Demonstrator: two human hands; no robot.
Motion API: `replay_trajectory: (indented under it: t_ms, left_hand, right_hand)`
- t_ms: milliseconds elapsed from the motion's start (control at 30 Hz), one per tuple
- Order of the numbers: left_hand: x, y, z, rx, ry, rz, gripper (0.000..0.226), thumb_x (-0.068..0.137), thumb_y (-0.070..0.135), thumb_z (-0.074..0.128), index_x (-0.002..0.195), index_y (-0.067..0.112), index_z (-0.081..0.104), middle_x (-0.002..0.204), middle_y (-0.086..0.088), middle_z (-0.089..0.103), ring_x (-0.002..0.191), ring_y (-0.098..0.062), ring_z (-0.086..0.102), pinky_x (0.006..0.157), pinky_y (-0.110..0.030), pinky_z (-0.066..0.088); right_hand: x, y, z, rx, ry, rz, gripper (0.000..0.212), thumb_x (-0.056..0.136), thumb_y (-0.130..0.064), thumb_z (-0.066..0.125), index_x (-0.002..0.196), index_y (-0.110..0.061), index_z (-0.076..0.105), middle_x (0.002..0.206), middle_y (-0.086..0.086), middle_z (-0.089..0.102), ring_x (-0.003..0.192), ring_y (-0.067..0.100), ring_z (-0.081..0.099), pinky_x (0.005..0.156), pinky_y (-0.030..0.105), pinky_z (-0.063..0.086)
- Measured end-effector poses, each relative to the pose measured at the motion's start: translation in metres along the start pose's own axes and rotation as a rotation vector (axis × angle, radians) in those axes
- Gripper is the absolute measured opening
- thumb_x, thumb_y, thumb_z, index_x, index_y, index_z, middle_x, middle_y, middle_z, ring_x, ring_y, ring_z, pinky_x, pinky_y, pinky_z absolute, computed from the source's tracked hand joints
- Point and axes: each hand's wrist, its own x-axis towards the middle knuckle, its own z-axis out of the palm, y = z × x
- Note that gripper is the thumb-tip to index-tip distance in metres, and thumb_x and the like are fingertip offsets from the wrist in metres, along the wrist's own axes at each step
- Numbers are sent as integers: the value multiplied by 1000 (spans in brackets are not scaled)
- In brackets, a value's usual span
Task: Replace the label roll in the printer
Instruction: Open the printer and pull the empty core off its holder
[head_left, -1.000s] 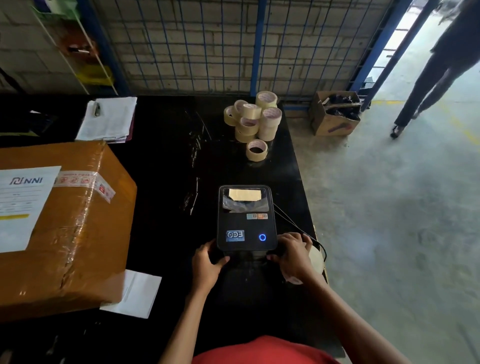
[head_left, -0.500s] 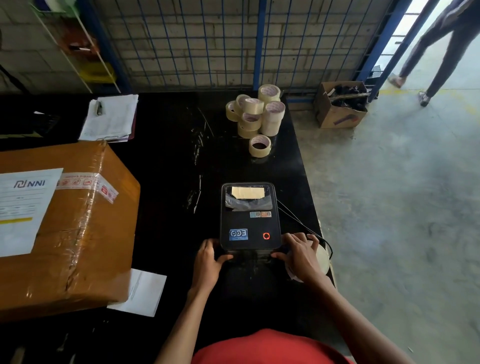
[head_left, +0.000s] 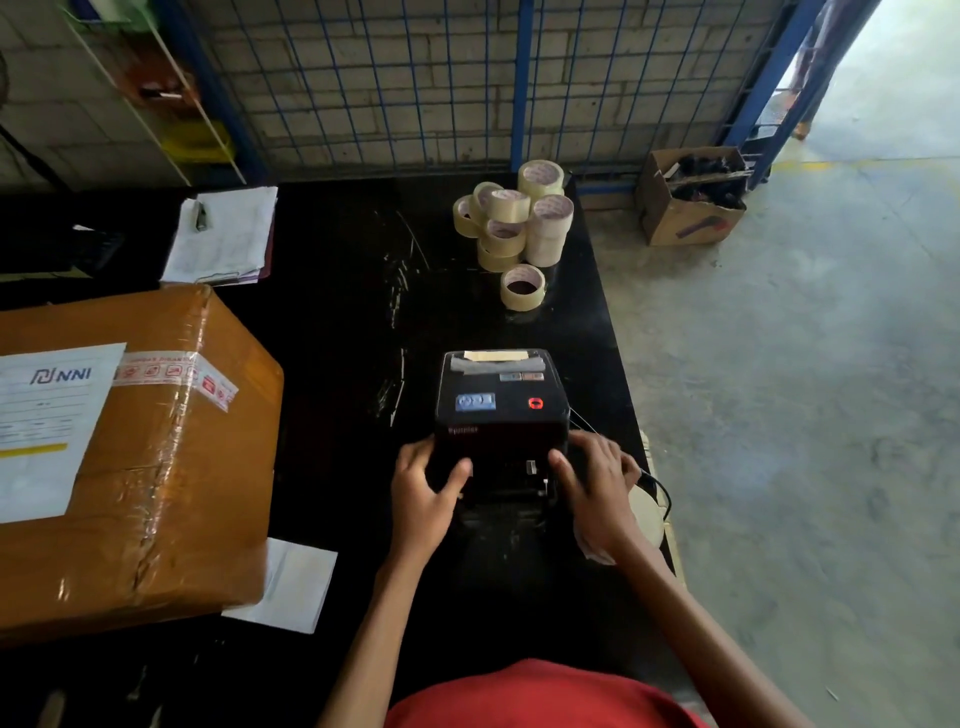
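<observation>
Black tabletop (head_left: 337, 322) fills my view. Nearest me, my left hand (head_left: 423, 491) and right hand (head_left: 595, 491) grip the printer's lid (head_left: 501, 402) at its near corners, tilted up off the base. A pale label roll (head_left: 647, 512) lies just right of the printer. Judging by this, opening is underway; swapping remains. Farther off, tape rolls (head_left: 514, 223).

A big brown cardboard box (head_left: 130, 457) wrapped in clear tape sits on the black table (head_left: 337, 291), a white sheet (head_left: 288, 584) tucked under its corner. Far back, a pile of pale tape rolls (head_left: 517, 223), 1 lone roll (head_left: 523, 287) beside it, a paper stack (head_left: 223, 236) opposite
</observation>
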Motion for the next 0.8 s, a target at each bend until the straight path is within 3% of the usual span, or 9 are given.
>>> replay_trajectory:
  t_ms: [100, 200, 300, 367, 433, 500, 533, 667, 800]
  left_hand:
    - [39, 31, -2, -76, 60, 4, 43, 92, 26, 69, 130, 8, 63, 127, -4, 56, 116, -14, 56, 96, -18, 40]
    - [90, 58, -1, -112, 83, -21, 40, 94, 22, 65, 130, 4, 63, 127, -11, 60, 120, -22, 58, 97, -21, 39]
    - [126, 72, 2, -135, 54, -56, 45, 96, 26, 61, 137, 7, 57, 137, -10, 59, 128, -21, 55, 102, -23, 39]
    - [137, 72, 1, -133, 58, -58, 45, 96, 26, 60, 137, 8, 57, 137, -8, 61, 128, -19, 56, 103, -24, 41]
    - [142, 66, -2, -157, 63, -50, 41, 96, 22, 59, 135, 9, 60, 134, -7, 65, 126, -17, 58, 104, -24, 42]
    - [139, 53, -4, -177, 59, -40, 38, 96, 18, 58, 134, 12, 61, 132, -4, 66, 124, -14, 59, 106, -26, 43]
    - [136, 44, -3, -161, 64, -40, 37, 96, 16, 58, 133, 13, 61, 129, -2, 67, 121, -13, 60, 105, -26, 44]
    - [116, 5, 14, 198, 16, -19, 38, 90, 9, 66, 126, 19, 66, 117, -2, 66, 115, -21, 61, 101, -33, 49]
    - [100, -15, 36, 499, -114, 65, 33, 89, 13, 69, 123, 13, 69, 119, -7, 64, 112, -23, 60, 99, -37, 52]
  right_hand:
    - [45, -33, -17, 75, 49, 97, 38, 102, -49, 45, 121, -24, 65, 129, -3, 59, 128, 15, 44, 106, 37, 21]
    - [93, -55, -32, 97, -11, 158, 51, 103, -54, 32, 130, -22, 62, 133, 5, 59, 133, 25, 44, 111, 49, 23]
    - [127, -66, -38, 121, -47, 163, 52, 105, -50, 32, 132, -19, 63, 137, 10, 61, 134, 33, 46, 112, 56, 31]
    - [139, -65, -39, 171, -31, 125, 49, 106, -44, 36, 120, -12, 69, 123, 13, 68, 122, 33, 57, 103, 51, 42]
    - [142, -59, -38, 245, 21, 95, 43, 106, -39, 40, 109, -10, 72, 105, 8, 73, 106, 27, 65, 86, 35, 49]
    - [137, -45, -31, 291, 70, 109, 36, 105, -37, 45, 114, -14, 71, 104, 1, 73, 102, 19, 67, 77, 18, 45]
    - [133, -36, -25, 286, 86, 122, 31, 104, -34, 48, 120, -16, 68, 109, 1, 72, 104, 18, 67, 79, 18, 45]
    - [117, 2, 8, -2, -80, 130, 35, 95, -20, 62, 130, -22, 63, 123, 10, 65, 116, 29, 59, 95, 42, 50]
    - [107, 11, 32, -278, -269, 46, 46, 91, -28, 68, 136, -29, 59, 137, 7, 50, 126, 30, 46, 101, 45, 44]
